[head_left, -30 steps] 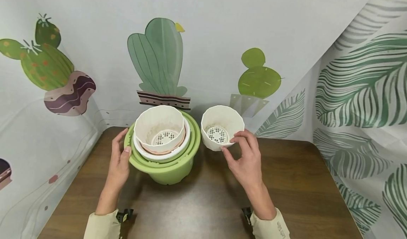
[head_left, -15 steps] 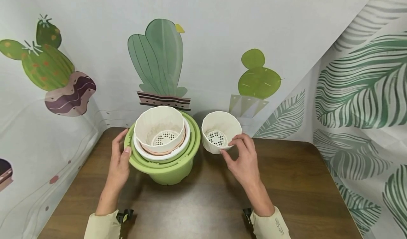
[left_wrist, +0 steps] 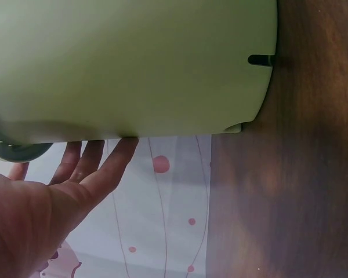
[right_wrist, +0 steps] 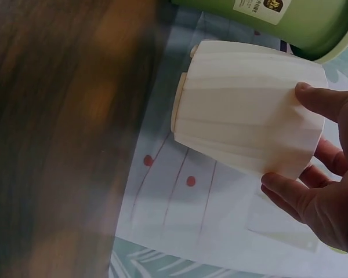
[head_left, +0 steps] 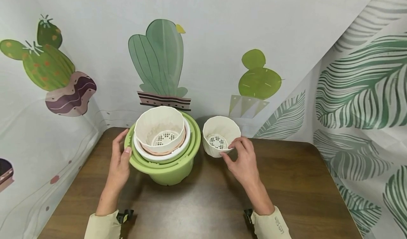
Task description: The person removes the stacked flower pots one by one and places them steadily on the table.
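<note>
In the head view, my right hand (head_left: 243, 161) pinches the near right rim of a small white plastic flowerpot (head_left: 219, 122), which has a holed base. Seen from the right wrist, this ribbed white pot (right_wrist: 249, 104) hangs above the tabletop. To its left stands a big green flowerpot (head_left: 170, 175), and several smaller pots nest inside it. Uppermost in that stack is another white flowerpot (head_left: 159, 122), over a peach rim and a white one. My left hand (head_left: 120, 161) grips the green pot's left rim, its thumb on the edge and fingertips along the outer wall (left_wrist: 133, 75).
The brown wooden table (head_left: 197, 210) has rounded back corners. Right behind the pots rises a white cloth backdrop (head_left: 213, 37) printed with cacti, and a leaf-patterned cloth (head_left: 359, 90) hangs at the right.
My right hand has lowered the white flowerpot a little and brought it slightly toward me. The left hand and the nested stack stay where they were.
</note>
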A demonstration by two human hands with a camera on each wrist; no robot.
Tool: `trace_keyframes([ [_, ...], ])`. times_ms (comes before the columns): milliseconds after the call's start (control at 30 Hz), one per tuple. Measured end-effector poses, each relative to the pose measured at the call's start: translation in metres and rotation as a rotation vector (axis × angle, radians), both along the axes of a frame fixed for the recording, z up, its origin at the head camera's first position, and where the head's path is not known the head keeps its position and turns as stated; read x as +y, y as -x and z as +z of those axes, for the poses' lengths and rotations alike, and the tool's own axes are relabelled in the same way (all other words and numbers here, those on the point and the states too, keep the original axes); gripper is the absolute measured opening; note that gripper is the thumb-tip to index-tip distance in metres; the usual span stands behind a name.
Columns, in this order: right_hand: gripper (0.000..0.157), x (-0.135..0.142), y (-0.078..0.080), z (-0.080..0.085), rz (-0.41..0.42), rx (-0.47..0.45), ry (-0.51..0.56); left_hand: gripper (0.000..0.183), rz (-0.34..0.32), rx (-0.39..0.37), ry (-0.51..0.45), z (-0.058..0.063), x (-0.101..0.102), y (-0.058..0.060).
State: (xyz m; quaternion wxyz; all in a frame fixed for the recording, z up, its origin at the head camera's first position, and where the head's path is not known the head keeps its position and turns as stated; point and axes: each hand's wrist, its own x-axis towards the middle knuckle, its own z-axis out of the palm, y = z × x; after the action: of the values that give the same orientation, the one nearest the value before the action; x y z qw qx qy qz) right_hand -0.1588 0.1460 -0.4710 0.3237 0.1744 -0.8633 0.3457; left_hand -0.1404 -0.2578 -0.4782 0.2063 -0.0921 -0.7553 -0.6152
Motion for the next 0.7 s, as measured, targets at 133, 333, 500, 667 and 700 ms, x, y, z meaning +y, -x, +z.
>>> trace_keyframes([
  [133,0.036,0.002,0.003,-0.004,0.003,0.001,-0.013,0.054,0.002,-0.006,0.001,0.0,0.0,0.0],
  [333,0.038,0.005,0.006,-0.009,0.005,0.005,-0.033,0.054,0.003,-0.018,-0.001,0.0,0.0,0.0],
  [500,0.039,0.005,0.007,-0.013,0.003,-0.017,-0.034,0.054,0.0,-0.012,0.0,0.001,0.0,0.0],
  [667,0.039,0.006,0.008,-0.016,0.004,-0.026,-0.037,0.054,-0.006,-0.003,-0.005,0.001,0.0,0.0],
  [700,0.039,0.006,0.008,-0.016,0.003,-0.026,-0.038,0.054,-0.006,-0.005,-0.004,0.001,0.0,0.0],
])
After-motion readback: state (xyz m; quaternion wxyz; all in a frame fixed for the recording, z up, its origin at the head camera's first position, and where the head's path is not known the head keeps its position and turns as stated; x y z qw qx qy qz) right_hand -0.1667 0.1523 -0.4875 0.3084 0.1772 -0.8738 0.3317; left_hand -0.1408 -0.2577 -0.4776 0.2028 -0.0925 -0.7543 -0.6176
